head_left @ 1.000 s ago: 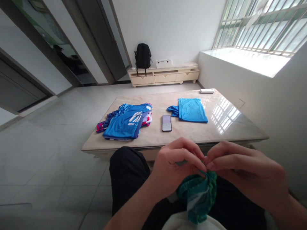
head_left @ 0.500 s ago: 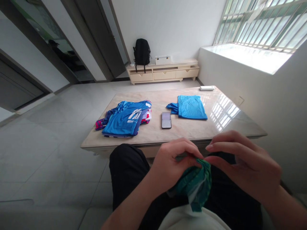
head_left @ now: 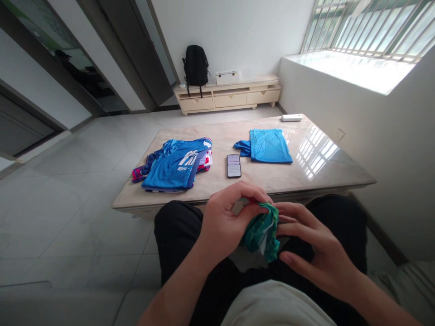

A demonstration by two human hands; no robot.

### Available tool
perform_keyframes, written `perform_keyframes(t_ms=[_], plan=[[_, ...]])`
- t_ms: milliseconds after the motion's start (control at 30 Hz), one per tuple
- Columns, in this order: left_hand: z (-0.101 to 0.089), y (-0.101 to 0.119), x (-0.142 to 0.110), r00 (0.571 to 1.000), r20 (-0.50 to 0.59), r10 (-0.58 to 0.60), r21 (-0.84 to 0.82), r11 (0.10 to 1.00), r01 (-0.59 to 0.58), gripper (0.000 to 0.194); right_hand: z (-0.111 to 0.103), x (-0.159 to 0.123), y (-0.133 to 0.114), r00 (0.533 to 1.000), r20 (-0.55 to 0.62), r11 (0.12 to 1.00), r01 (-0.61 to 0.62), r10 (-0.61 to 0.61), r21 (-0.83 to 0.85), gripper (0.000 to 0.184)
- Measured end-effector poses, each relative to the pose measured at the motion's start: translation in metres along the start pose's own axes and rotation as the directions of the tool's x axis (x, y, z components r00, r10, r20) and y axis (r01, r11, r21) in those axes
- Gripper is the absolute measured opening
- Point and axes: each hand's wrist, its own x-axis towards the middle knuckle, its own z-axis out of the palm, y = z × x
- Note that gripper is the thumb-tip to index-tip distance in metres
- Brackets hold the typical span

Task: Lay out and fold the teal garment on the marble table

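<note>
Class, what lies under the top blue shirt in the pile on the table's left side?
Under the blue shirt on the table, red, white and dark garment edges poke out; the rest is covered.

head-worn view, facing down, hands close

White walls, a pale tiled floor [head_left: 68, 213], a barred window [head_left: 370, 27] casting daylight onto a marble table [head_left: 319, 172].
</note>
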Motion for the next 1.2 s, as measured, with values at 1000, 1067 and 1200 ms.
perform_keyframes(t_ms=[1000,1067,1200], plan=[[-0.014,-0.010,0.003,0.966,-0.222,0.130,0.078,0.990,-0.116,0.013,0.053,-0.027,0.073,0.792,0.051,0.717,-0.575,0.608,0.394,0.035],[-0.013,-0.010,0.002,0.966,-0.225,0.128,0.087,0.990,-0.111,0.012,0.059,-0.027,0.074,0.733,0.087,0.593,-0.608,0.674,0.528,0.040],[-0.015,-0.014,0.000,0.970,-0.209,0.127,0.075,0.991,-0.114,0.012,0.064,-0.027,0.076,0.630,0.120,0.408,-0.624,0.767,0.667,0.049]])
